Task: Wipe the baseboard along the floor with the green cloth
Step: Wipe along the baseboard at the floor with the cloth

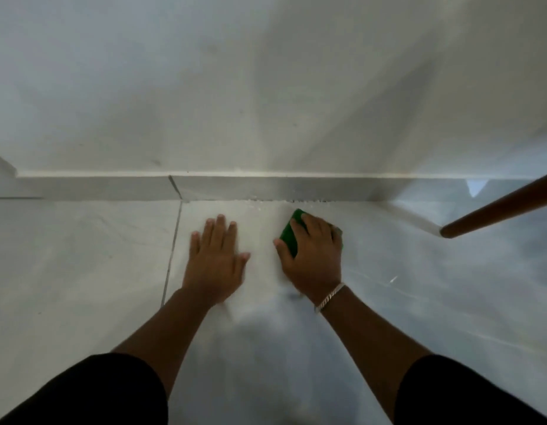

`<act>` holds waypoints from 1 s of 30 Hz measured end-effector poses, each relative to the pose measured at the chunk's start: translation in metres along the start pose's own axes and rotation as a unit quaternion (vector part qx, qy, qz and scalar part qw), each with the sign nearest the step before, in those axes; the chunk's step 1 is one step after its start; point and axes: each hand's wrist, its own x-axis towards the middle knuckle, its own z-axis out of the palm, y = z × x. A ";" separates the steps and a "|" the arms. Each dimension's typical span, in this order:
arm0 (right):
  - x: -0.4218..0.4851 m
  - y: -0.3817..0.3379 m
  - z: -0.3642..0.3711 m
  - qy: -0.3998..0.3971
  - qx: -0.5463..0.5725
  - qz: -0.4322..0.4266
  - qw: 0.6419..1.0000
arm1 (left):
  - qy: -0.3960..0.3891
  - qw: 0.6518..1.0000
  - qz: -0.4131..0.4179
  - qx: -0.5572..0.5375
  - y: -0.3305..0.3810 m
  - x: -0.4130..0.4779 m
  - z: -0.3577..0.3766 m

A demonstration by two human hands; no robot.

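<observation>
Head view, looking down at a pale tiled floor [82, 271] meeting a white wall [266, 87]. Baseboard [266, 187] running straight across from left to right, long axis level with the frame, stepping back at the far left corner and bending toward the viewer at the right. Vertical joint in the baseboard left of centre, lined up with a dark grout line [171, 256] running down the floor. Pale crumbs or grit [260, 202] along the seam between baseboard and floor, just beyond the hands.

Left hand [215, 259] flat on the floor, palm down, fingers spread and pointing at the baseboard, holding nothing, just right of the grout line. Right hand [313, 256] closed over the green cloth [290, 233], fingers curled across its top, thumb at its near left edge. Cloth folded into a compact pad, pressed on the floor near the baseboard but apart from it; long axis slanting from near left to far right, far corner pointing at the seam. Silver chain bracelet [328, 297] on the right wrist. Dark sleeves [82, 394] at both lower corners.

Wide open floor to the left of the hands. To the right, a brown wooden leg [498, 207] slanting down from the frame edge, its foot on the floor well apart from the right hand.
</observation>
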 end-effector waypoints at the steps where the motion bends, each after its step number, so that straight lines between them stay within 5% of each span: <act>1: -0.001 0.002 0.005 -0.013 -0.018 -0.008 1.000 | -0.002 1.000 -0.003 0.021 -0.012 -0.001 0.002; 6: 0.016 0.036 0.007 -0.030 -0.066 -0.052 0.996 | 0.015 0.998 0.008 0.058 -0.026 0.001 0.006; 11: 0.029 0.078 0.000 0.003 -0.111 0.034 0.993 | 0.025 0.999 0.009 0.047 -0.027 0.001 0.008; 18: 0.031 0.038 0.015 0.046 -0.092 0.115 0.988 | 0.014 0.999 0.000 0.047 -0.025 0.003 0.006; 26: 0.030 0.059 0.012 0.001 -0.098 0.016 0.995 | 0.017 0.999 0.003 0.046 -0.026 0.002 0.006; 30: 0.034 0.067 0.011 0.031 -0.097 0.074 0.992 | 0.023 0.998 0.006 0.051 -0.026 0.001 0.008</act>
